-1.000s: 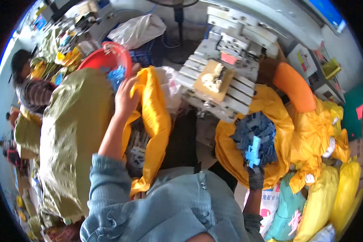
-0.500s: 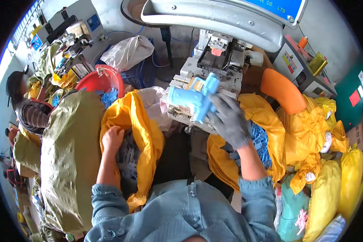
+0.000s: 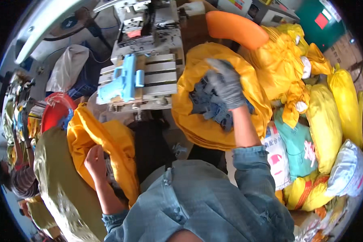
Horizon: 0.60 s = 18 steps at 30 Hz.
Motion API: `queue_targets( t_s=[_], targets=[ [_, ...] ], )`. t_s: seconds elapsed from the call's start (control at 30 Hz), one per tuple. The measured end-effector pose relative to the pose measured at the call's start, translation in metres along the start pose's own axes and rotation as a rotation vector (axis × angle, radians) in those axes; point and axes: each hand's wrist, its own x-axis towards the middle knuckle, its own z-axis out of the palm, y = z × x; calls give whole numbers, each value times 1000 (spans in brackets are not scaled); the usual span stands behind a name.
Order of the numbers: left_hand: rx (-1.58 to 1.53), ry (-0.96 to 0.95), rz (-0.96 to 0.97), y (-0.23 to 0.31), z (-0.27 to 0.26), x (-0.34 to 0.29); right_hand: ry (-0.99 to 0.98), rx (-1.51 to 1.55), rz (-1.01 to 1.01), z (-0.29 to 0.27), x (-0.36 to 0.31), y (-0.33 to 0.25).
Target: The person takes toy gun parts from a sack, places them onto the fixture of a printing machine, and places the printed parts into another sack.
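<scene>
A light-blue plastic toy pistol (image 3: 123, 80) lies on the slotted metal bed (image 3: 159, 72) of a machine, left of my right hand. My right hand (image 3: 226, 84), in a dark grey glove, is over the mouth of a yellow sack (image 3: 185, 125) with its fingers stretched out. Under that hand the sack holds many small blue-grey plastic pieces (image 3: 203, 101). My bare left hand (image 3: 95, 163) is at the mouth of another yellow sack (image 3: 117, 141), its fingers curled closed. What they hold, if anything, is hidden.
An orange curved plastic piece (image 3: 236, 30) stands behind the right sack. Several full yellow sacks (image 3: 324, 121) and a teal one (image 3: 292, 141) crowd the right side. At left are a large olive sack (image 3: 64, 173), a red tub (image 3: 54, 111) and another person (image 3: 22, 179).
My right hand has left the toy pistol on the machine and moved to over the right sack. My left hand remains at the left sack. The view has swung right and down.
</scene>
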Motion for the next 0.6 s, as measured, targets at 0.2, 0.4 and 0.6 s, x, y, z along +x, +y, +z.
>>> queue_targets(
  t_s=[0.2,0.4,0.6],
  targets=[
    [-5,-133,-72,20,21,-11,-317,-371,649,-35,-182,220],
    [28,-125,-50,31,29,-21,-422,-676,741,22,-202,233],
    [47,-153,-20,49,30,-21,-578,-658,1049,49,-221,279]
  ],
)
